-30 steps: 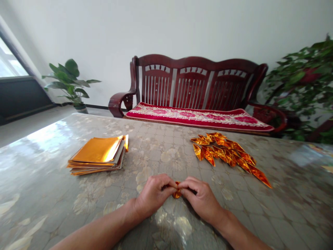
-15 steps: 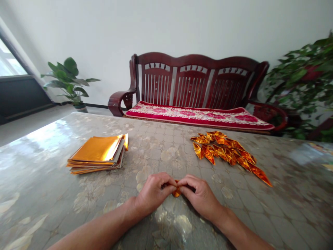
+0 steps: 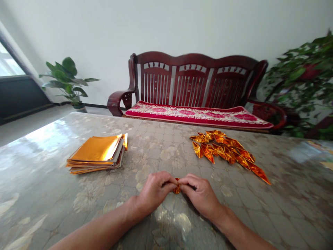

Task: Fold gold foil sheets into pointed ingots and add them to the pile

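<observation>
Your left hand (image 3: 156,191) and right hand (image 3: 201,195) pinch the foil (image 3: 177,190) — pressing too hard could tear it.

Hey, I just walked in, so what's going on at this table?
A person's left hand and right hand are pinching a small orange foil piece between them, low over the table. Beyond the hands, a stack of gold sheets sits to the left, and a cluster of folded foil shapes lies to the right. The fingers hide part of the small piece.
</observation>
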The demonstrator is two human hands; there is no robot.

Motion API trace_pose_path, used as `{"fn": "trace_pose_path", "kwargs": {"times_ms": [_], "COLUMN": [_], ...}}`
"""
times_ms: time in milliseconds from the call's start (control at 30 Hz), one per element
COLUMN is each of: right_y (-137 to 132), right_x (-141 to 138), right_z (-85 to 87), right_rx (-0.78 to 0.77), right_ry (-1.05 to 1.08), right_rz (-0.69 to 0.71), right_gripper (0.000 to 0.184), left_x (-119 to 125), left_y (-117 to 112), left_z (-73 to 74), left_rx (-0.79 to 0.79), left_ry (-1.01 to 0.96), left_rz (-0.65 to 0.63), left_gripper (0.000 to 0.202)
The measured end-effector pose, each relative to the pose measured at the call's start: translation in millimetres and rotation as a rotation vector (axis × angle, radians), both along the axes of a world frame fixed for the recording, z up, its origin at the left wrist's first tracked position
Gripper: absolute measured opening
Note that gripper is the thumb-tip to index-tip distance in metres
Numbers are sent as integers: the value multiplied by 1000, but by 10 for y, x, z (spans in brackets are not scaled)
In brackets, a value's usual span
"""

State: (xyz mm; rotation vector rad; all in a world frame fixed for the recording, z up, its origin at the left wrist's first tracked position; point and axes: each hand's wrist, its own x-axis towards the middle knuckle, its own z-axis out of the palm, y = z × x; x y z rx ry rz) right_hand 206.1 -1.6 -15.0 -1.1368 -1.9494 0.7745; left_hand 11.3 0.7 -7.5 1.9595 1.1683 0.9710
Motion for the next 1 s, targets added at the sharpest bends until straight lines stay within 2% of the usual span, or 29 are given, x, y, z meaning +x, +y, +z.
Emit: {"fn": "trace_pose_path", "kwargs": {"times_ms": [333, 567, 767, 833, 933, 1000], "right_y": [-11, -10, -14, -18, -36, -51], "right_x": [13, -1, 5, 13, 19, 22], "right_z": [19, 18, 12, 5, 8, 21], "right_rx": [26, 48, 54, 55, 25, 4], "right_ry": [35, 37, 17, -7, -46, -64], "right_rz": [3, 12, -7, -41, -98, -95], "right_gripper": [21, 25, 26, 30, 47, 54], "left_x": [-28, -25, -34, -51, -80, -94], "left_y": [-20, -38, -23, -15, -3, 5], "left_z": [-23, 4, -43, -78, -117, -128], "left_rx": [26, 52, 3, -22, -45, -41], "left_ry": [-32, -20, -68, -104, -117, -114], "left_rz": [34, 0, 57, 69, 78, 82], "left_gripper": [16, 17, 13, 17, 26, 25]}}
